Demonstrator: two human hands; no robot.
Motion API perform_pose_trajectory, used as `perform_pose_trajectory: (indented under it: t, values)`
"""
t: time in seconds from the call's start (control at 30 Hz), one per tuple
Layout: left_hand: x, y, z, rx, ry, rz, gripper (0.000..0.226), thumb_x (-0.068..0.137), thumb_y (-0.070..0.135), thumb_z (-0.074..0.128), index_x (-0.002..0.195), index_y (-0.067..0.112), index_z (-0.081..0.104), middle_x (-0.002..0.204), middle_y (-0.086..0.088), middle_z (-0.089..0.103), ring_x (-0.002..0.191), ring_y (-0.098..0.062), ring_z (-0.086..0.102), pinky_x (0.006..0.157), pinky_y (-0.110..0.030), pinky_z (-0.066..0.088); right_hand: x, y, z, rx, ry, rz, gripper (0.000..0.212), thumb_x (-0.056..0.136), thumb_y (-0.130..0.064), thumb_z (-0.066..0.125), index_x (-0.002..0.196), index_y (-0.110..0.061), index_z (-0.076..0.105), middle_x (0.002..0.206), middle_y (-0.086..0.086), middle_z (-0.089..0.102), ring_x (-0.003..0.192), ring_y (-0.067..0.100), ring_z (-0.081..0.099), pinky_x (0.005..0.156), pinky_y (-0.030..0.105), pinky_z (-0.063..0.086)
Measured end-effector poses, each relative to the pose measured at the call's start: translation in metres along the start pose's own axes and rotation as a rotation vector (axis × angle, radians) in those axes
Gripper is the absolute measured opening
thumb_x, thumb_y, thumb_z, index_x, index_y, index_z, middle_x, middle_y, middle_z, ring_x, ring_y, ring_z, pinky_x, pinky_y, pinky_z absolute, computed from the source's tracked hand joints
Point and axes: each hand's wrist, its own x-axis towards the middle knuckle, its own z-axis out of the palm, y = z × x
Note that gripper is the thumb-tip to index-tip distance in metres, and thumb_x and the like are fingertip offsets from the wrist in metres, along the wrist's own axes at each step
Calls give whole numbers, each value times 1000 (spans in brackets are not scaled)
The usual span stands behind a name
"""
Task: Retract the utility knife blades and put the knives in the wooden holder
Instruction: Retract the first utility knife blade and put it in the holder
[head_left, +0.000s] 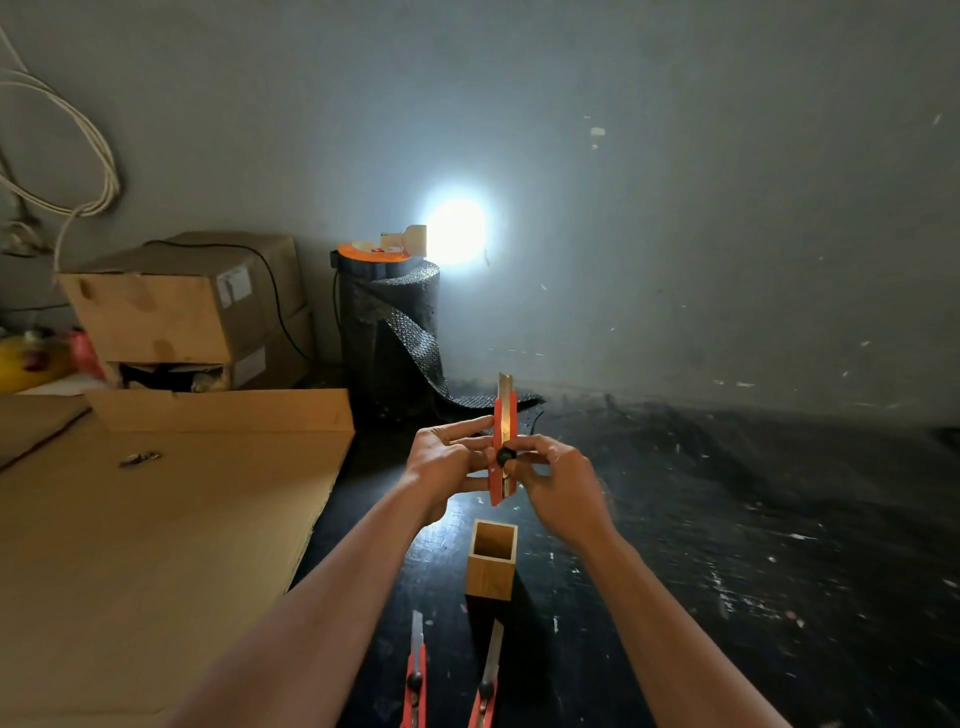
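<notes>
I hold a red utility knife (505, 415) upright above the table, a short stretch of blade sticking out of its top. My left hand (445, 462) grips the knife's body from the left. My right hand (558, 483) holds it from the right, thumb and finger on the black slider knob. Below the hands stands the square wooden holder (491, 569), open at the top with nothing visible inside. Two more red knives lie near the front edge, one (415, 675) on the left and one (487, 675) on the right, both with blades extended towards the holder.
A dark worktop (727, 519) spreads to the right. Flat cardboard (156, 519) covers the left side, with a small metal piece (139, 458) on it. Cardboard boxes (192, 306), a black mesh roll (395, 332) and a bright lamp (454, 231) stand at the back by the wall.
</notes>
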Motion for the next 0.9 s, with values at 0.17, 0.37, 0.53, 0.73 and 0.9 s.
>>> perform_pose_trajectory:
  t: [0.17,0.37,0.53,0.73,0.9]
  values:
    - [4,0,2,57,27,18,38,93,-12,63,124,8,72,97,-8,82,78,-22,81,58,-35,64,-8,-1,2,4,-4,9,27,94,-19,63,121,-17,67,122,1,69,116,19,63,99,31,47]
    - [5,-2,5,67,34,35,41,91,-14,63,125,8,71,96,-10,81,78,-21,81,58,-35,64,-12,1,2,5,-27,12,28,94,-17,65,122,-19,67,120,-2,70,110,13,63,99,29,46]
    - [6,-2,7,86,28,79,44,90,-13,66,128,7,69,94,-7,81,80,-22,81,58,-33,63,-12,5,1,-40,-23,-12,33,93,-20,66,125,-24,64,122,-5,70,110,9,62,85,11,39]
    - [7,1,11,87,13,113,48,90,-14,64,132,8,66,95,-5,81,80,-24,81,59,-34,63,-7,4,-1,-26,17,27,31,89,-27,69,118,-18,62,119,-1,70,109,16,66,80,12,46]
    - [6,1,14,80,30,141,48,90,-10,68,135,7,64,94,-2,79,73,-17,80,54,-28,61,-8,4,-3,3,46,-11,35,92,-25,67,126,-23,60,128,-1,66,115,18,63,84,13,40]
